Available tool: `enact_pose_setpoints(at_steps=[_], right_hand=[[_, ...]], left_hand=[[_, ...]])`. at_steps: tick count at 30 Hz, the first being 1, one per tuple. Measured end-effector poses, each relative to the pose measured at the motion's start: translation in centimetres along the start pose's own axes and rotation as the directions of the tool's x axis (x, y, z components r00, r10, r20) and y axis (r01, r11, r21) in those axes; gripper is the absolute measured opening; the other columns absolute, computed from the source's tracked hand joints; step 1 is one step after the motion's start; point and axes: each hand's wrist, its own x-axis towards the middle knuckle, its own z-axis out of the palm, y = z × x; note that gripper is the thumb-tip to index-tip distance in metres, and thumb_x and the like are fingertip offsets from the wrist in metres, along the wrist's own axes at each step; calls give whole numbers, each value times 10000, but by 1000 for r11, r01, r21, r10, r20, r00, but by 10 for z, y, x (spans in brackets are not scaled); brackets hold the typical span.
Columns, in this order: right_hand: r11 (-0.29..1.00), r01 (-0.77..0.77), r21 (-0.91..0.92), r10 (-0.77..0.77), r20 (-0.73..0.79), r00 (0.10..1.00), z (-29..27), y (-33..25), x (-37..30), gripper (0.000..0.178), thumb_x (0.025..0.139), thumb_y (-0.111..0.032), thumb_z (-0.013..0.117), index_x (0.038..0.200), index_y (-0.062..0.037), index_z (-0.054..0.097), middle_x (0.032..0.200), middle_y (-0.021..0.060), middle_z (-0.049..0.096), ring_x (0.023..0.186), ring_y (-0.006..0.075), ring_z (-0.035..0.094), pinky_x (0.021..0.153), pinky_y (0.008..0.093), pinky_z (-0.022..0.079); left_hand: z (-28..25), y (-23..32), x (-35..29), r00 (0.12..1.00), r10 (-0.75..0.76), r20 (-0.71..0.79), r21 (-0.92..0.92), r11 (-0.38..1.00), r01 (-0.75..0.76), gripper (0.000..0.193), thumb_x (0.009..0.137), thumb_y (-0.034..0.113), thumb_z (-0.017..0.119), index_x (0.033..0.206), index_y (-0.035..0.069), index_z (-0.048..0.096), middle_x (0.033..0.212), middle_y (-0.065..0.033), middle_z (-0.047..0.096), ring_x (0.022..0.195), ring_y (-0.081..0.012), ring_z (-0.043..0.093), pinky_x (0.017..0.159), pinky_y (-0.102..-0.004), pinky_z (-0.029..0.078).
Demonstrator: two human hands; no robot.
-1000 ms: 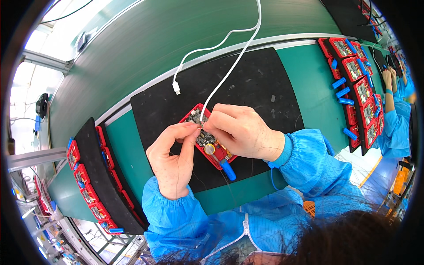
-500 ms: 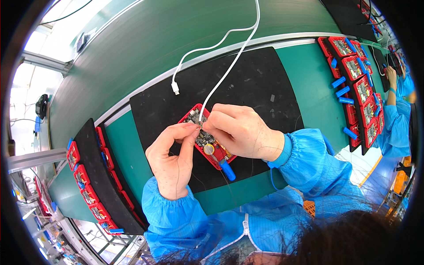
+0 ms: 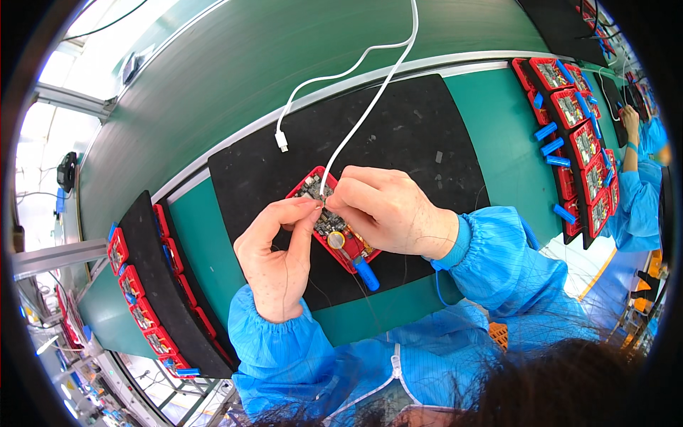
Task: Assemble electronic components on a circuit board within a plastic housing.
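Note:
Over a red tray [image 3: 294,192], my left hand [image 3: 276,245] and my right hand [image 3: 395,212] meet fingertip to fingertip. Both are closed in a pinch at the end of a white cable [image 3: 361,122], where thin wires seem to show. Fingers hide most of that end. Inside the tray lies a grey circuit board [image 3: 311,186], partly covered by my hands. A round, gold-rimmed disc [image 3: 336,240] sits near its lower part. One blue cylinder [image 3: 366,273] sticks out over the tray's near edge. The tray rests on a black mat [image 3: 420,142].
The cable's other branch ends in a white plug [image 3: 282,141] on the mat. Racks of red trays with boards and blue cylinders stand at right [image 3: 585,146] and left [image 3: 146,313]. A co-worker's arm [image 3: 629,139] shows at the far right. A metal rail [image 3: 491,67] crosses behind the mat.
Hardly anything differs. Both hands keep their pinch at the cable's end, and the tray has shifted very slightly, if at all.

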Motion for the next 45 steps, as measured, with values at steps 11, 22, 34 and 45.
enact_pose_setpoints(at_steps=[11,22,34,45], right_hand=[[1000,1,-3,-1,12,1000,-2,0,0,112,790,-10,666,842,-53,576,717,80,526,601,263,570,483,355,461],[995,74,-72,-67,90,994,-15,6,-1,230,717,-39,654,942,-63,612,847,61,627,743,252,643,593,326,547],[1000,18,-13,-18,-23,1000,-15,2,1,190,749,44,706,911,-37,649,870,95,659,708,226,672,571,287,539],[988,-111,106,108,37,994,-10,-3,-1,185,756,88,672,907,-14,643,823,96,632,691,218,650,579,282,519]], left_hand=[[-1,1,0,1000,19,15,48,999,-20,104,794,-84,701,865,-14,674,895,-64,677,807,-97,595,761,-229,485],[-5,4,4,980,172,97,178,966,-187,151,745,-65,721,858,30,687,847,-94,701,768,-208,659,701,-294,522],[-4,-1,7,960,261,104,185,943,-276,114,756,-52,712,840,21,687,854,-105,701,759,-224,659,689,-299,523],[-4,1,3,982,186,4,105,977,-186,159,747,-97,708,860,12,679,849,-109,697,754,-185,658,694,-280,518]])
